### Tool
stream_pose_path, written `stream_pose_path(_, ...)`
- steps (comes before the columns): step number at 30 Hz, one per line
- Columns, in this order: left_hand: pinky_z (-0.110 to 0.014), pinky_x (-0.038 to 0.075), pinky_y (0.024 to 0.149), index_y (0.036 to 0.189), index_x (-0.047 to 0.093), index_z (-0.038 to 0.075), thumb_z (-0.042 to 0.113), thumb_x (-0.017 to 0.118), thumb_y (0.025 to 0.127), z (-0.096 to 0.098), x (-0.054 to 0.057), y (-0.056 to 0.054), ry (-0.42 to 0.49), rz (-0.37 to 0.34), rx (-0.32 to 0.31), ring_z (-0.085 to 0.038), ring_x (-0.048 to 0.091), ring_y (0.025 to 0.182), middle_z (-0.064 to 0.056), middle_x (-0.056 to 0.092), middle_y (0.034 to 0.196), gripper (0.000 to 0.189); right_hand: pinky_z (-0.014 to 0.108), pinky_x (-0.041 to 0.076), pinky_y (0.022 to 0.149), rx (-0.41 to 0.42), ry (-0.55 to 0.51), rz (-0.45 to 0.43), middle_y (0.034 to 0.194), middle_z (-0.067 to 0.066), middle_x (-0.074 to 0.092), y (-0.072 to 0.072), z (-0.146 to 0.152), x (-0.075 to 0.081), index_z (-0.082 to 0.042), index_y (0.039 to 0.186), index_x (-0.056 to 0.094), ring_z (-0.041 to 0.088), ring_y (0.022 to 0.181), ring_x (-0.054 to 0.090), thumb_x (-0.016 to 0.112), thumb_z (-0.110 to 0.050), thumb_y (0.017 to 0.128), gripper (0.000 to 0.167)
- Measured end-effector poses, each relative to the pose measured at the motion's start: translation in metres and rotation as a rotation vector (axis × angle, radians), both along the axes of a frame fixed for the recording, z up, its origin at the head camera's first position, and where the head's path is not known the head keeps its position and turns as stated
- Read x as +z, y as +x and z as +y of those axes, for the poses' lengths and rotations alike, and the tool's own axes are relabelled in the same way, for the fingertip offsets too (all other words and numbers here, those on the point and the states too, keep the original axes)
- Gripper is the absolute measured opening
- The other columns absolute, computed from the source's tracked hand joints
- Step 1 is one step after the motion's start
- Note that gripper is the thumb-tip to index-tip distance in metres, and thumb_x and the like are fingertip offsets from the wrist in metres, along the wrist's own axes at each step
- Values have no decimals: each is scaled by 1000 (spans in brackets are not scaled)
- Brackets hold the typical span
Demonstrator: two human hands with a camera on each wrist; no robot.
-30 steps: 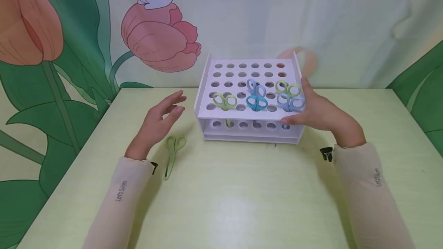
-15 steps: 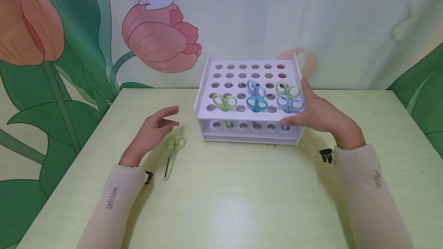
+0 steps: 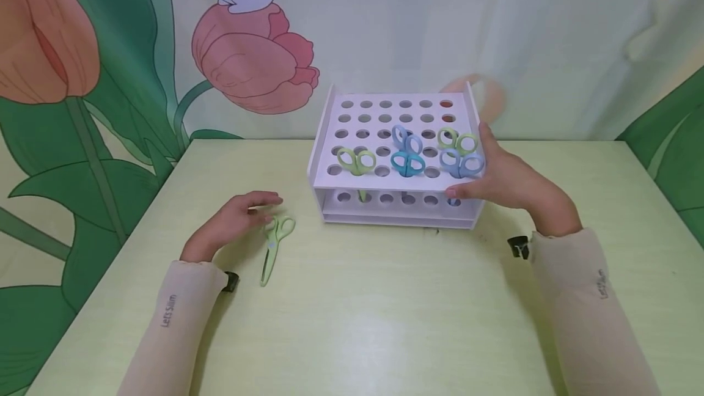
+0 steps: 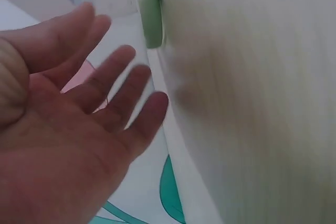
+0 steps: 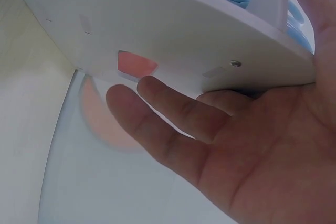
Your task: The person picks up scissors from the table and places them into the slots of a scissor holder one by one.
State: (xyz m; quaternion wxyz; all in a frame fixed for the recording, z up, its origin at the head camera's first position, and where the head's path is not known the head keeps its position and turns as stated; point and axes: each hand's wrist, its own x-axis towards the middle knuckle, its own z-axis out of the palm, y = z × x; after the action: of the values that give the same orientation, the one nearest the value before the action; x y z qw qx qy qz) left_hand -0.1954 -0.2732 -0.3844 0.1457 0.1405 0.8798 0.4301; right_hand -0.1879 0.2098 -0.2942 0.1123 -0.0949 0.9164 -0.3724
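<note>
A white rack (image 3: pixel 379 183) with rows of round holes stands at the back of the table. My right hand (image 3: pixel 503 179) grips its right side, thumb on the front edge and fingers along the side panel (image 5: pixel 173 40). Several scissors stand in it, handles up: green scissors (image 3: pixel 356 168) at left, teal scissors (image 3: pixel 407 167) in the middle, others blue and green. Light green scissors (image 3: pixel 272 245) lie on the table, handles away from me. My left hand (image 3: pixel 233 225) hovers by their handles, fingers spread and relaxed, holding nothing.
A pale green tabletop (image 3: pixel 352 322) extends around the rack. Behind it hangs a backdrop (image 3: pixel 374 29) printed with tulips and leaves. The back edge of the table runs just behind the rack.
My left hand has come down and toward me, from beside the rack to the handles of the light green scissors. The right hand and the rack stay in place.
</note>
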Motion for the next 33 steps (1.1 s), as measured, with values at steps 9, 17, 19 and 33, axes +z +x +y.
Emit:
stream_pose_path(9,-63,15,114,136,63,9,-6,57,86,-8,-5,1,-171,-71,-61,-44,11,150,-18,19,165,52,54,38,100,6,-4,-1,136,11,54,0,-1,1,-28,160,-16,30,115,55,89,-41,77,135)
stream_pose_path(17,-62,19,114,126,65,6,0,67,88,3,-5,0,-250,-42,-51,-47,14,148,-24,19,163,39,54,37,101,-4,-7,-12,136,10,54,1,-1,1,-31,159,-18,31,114,54,90,-46,74,138)
stream_pose_path(19,-61,21,113,124,65,6,4,70,88,4,-6,0,-257,-31,-48,-47,16,147,-25,20,162,36,54,38,100,-6,-8,-12,135,10,55,1,-1,1,-31,159,-18,31,114,55,90,-47,74,138)
stream_pose_path(33,-58,27,112,110,65,3,13,78,89,10,-5,0,-310,50,-34,-45,30,141,-27,35,152,27,55,37,102,-5,-14,-12,135,11,55,2,0,1,-27,159,-18,31,116,54,89,-45,76,137)
